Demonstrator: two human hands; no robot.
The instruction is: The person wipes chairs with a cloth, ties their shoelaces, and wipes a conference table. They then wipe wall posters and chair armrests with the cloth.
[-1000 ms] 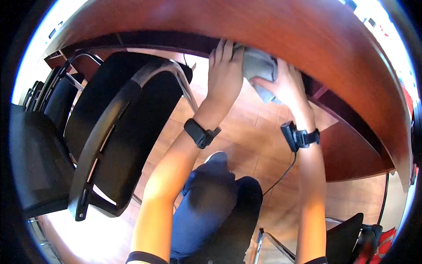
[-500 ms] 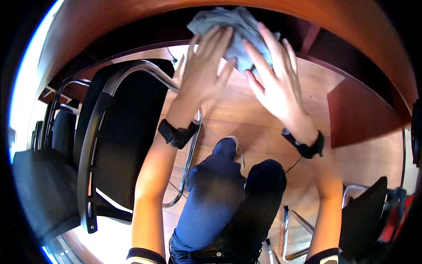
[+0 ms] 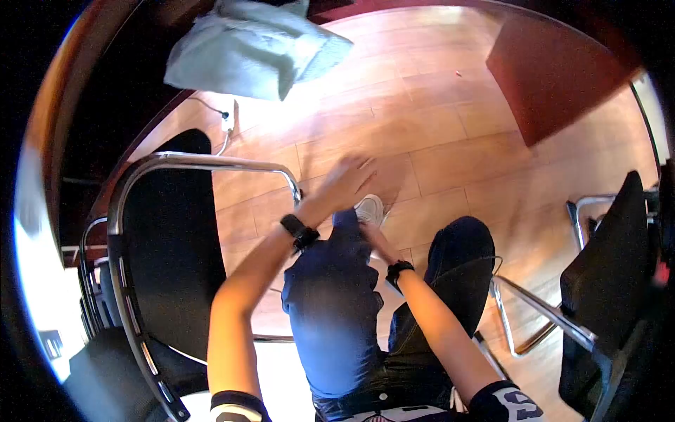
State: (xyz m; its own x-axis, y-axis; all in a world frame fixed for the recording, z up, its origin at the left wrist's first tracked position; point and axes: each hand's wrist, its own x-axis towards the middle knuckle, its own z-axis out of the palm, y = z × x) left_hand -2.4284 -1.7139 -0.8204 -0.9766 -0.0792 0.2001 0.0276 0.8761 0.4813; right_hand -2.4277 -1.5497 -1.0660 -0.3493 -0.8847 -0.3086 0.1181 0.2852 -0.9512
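Note:
A crumpled pale grey-blue cloth [image 3: 246,53] lies on the dark ledge under the table at the upper left, away from both hands. My left hand [image 3: 349,181] is over the floor just above my knee and shoe, fingers spread and slightly blurred, holding nothing. Close below it, my right hand [image 3: 376,239] is by the white shoe [image 3: 370,209], partly hidden behind my raised knee; its fingers are too hidden and blurred to read. Each wrist wears a black strap with a small device.
A black chair with a chrome frame [image 3: 169,260] is at the left, with more chairs behind. Another black chair [image 3: 608,260] stands at the right. A reddish-brown panel [image 3: 555,77] rises at the upper right. A cable with a white plug [image 3: 226,121] hangs near the left chair.
Both hands have left the cloth and come down toward my knees and shoe. The view has shifted, so the cloth now appears farther left and the floor shows more.

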